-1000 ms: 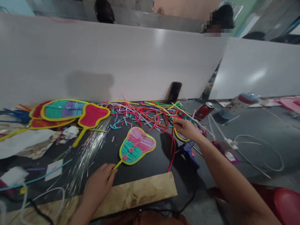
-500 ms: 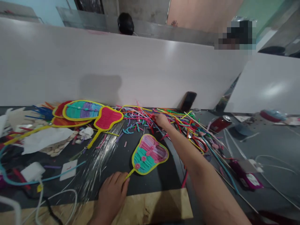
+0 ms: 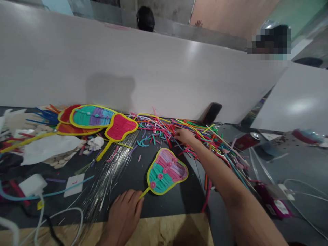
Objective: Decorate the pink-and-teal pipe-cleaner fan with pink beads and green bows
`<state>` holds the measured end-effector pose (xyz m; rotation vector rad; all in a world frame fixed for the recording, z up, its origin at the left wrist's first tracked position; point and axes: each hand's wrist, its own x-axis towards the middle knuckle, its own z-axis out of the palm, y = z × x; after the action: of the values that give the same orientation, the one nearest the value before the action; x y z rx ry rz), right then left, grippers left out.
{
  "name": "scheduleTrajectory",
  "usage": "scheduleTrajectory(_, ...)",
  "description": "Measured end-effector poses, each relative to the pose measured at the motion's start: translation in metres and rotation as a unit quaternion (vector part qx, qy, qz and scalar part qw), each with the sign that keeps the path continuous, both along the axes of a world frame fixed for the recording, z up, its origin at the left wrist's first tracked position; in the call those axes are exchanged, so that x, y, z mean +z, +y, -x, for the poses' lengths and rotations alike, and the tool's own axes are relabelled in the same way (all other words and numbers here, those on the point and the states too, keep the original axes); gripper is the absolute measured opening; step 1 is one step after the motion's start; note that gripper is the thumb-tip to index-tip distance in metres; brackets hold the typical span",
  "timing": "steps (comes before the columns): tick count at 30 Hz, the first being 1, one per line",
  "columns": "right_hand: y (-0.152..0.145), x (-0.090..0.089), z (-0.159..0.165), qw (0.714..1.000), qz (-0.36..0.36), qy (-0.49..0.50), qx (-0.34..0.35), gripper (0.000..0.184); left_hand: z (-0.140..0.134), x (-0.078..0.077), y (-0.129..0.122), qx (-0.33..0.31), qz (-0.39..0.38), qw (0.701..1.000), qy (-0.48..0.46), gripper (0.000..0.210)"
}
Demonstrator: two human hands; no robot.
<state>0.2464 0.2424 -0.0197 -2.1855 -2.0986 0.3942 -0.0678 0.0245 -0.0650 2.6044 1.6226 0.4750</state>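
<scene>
My left hand (image 3: 125, 210) is closed round the yellow handle of a pipe-cleaner fan (image 3: 167, 172). The fan lies over the dark table, its face filled with teal, pink and purple strips inside a yellow rim, with small pink round pieces in a row. My right hand (image 3: 185, 136) reaches forward into a tangled pile of coloured pipe cleaners (image 3: 153, 126) by the partition. Its fingers are bent and drawn together among the pieces; what they hold, if anything, is hidden.
More fans lie at left, including a red one (image 3: 121, 128) and a teal-purple one (image 3: 92, 116). Thin silvery wires (image 3: 115, 164) spread beside them. A phone (image 3: 212, 112) leans against the white partition (image 3: 159, 71). A soda can (image 3: 247, 140) and a white charger (image 3: 33, 184) sit at the sides.
The view has shifted slightly. My right hand stays at the pile, its fingers moved a little among the pipe cleaners. My left hand keeps its hold on the fan handle.
</scene>
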Motion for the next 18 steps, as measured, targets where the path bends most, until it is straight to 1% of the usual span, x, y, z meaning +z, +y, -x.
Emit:
scheduleTrajectory(3,-0.010,0.006,-0.003,1.000,-0.004,0.008,-0.003,0.014,0.000,0.002,0.001,0.011,0.027,1.000,-0.003,0.018)
scheduleTrajectory(5,-0.015,0.015,-0.010,0.999,-0.019,0.023,-0.013,0.015,-0.002,0.007,0.001,0.027,0.082,0.996,0.003,0.020)
scheduleTrajectory(8,-0.023,0.031,-0.029,0.997,-0.045,0.065,-0.025,0.013,-0.006,0.020,0.004,0.045,0.175,0.983,0.028,0.024)
scheduleTrajectory(11,-0.036,0.046,-0.052,0.988,-0.067,0.134,-0.036,0.009,-0.012,0.034,0.009,0.052,0.228,0.971,0.058,0.025)
scheduleTrajectory(13,-0.048,0.053,-0.068,0.976,-0.087,0.193,-0.050,0.013,-0.016,0.041,0.013,0.053,0.246,0.964,0.081,0.025)
scheduleTrajectory(16,-0.065,0.065,-0.090,0.947,-0.139,0.279,-0.083,0.029,-0.022,0.048,0.017,0.044,0.240,0.963,0.112,0.025)
scheduleTrajectory(18,-0.075,0.074,-0.103,0.916,-0.186,0.339,-0.110,0.035,-0.025,0.049,0.018,0.036,0.225,0.965,0.128,0.026)
